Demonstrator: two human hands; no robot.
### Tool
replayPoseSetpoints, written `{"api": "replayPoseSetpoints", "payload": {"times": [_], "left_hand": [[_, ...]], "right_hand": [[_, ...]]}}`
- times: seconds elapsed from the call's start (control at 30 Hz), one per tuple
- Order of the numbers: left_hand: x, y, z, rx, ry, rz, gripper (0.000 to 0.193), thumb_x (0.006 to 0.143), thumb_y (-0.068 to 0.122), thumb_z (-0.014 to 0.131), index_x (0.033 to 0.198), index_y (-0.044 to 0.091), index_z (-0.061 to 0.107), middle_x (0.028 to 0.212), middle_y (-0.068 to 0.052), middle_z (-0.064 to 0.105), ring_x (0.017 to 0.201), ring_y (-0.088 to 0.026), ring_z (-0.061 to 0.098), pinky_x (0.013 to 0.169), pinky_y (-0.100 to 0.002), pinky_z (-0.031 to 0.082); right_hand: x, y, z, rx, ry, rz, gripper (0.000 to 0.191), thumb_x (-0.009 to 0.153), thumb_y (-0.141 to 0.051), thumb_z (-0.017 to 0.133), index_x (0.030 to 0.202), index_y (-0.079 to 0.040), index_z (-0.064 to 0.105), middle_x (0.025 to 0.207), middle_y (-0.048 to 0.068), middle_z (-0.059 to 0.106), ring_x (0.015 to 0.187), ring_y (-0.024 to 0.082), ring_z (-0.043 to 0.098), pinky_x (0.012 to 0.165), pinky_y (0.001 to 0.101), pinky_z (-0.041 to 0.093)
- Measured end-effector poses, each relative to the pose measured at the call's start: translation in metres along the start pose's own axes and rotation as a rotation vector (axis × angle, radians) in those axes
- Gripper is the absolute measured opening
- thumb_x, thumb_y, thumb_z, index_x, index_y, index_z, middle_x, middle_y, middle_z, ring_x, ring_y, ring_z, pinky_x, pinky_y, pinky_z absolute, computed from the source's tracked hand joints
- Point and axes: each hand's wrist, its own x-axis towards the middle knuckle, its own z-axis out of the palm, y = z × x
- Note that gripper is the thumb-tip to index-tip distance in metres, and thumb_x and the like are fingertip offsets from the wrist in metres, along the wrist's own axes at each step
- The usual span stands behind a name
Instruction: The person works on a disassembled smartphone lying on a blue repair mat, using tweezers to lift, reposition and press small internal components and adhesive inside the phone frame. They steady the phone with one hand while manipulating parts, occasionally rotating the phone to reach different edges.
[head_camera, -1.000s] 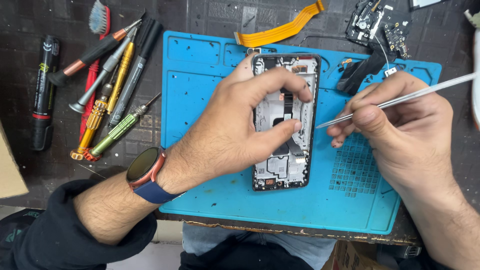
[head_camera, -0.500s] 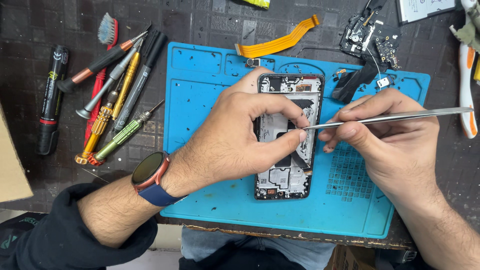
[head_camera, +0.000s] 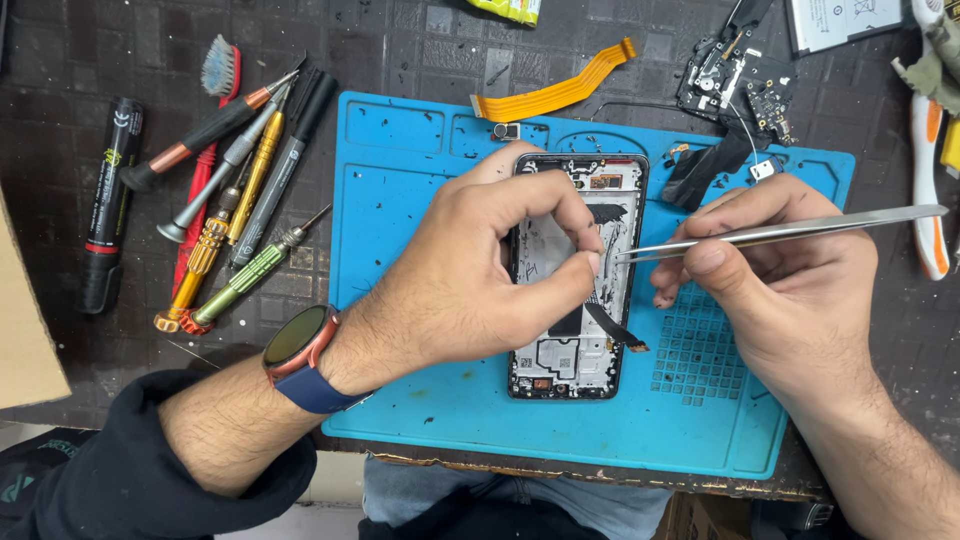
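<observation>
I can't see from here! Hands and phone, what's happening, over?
Left hand pinching inside opened phone. Right hand holding tweezers, tips at left fingertips. Black flex strip sticking out.

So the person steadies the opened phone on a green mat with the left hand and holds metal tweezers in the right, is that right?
Not quite: the mat is blue, not green, as the head view shows. The rest holds: the left hand steadies the opened phone on it, and the right hand holds the metal tweezers.
</observation>
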Motion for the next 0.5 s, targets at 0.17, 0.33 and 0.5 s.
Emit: {"api": "replayPoseSetpoints", "payload": {"times": [0.17,0.33,0.5], "left_hand": [[-0.001,0.002,-0.001,-0.092,0.053,-0.134,0.012,0.092,0.015,0.068,0.092,0.006,0.061,0.083,0.001,0.064,0.080,-0.009,0.060,0.071,-0.028,0.049],[-0.003,-0.002,-0.002,-0.244,0.065,-0.318,0.014,0.095,0.014,0.062,0.092,0.005,0.052,0.073,0.003,0.050,0.065,-0.005,0.043,0.054,-0.027,0.034],[-0.012,-0.008,-0.005,-0.391,0.127,-0.195,0.023,0.112,0.021,0.044,0.094,0.007,0.046,0.080,0.005,0.040,0.076,-0.002,0.039,0.069,-0.024,0.038]], "right_hand": [[-0.001,-0.002,0.000,0.007,0.000,-0.007,0.016,0.106,-0.008,0.068,0.110,0.003,0.056,0.095,0.014,0.068,0.084,0.020,0.074,0.075,0.0364,0.066],[-0.001,-0.002,0.002,-0.011,-0.007,-0.007,0.013,0.106,-0.004,0.065,0.111,0.003,0.056,0.093,0.014,0.068,0.083,0.019,0.073,0.075,0.0360,0.066],[-0.003,-0.002,0.004,-0.054,-0.022,-0.022,0.013,0.105,-0.001,0.065,0.111,0.004,0.055,0.093,0.015,0.069,0.082,0.018,0.073,0.076,0.0351,0.065]]}}
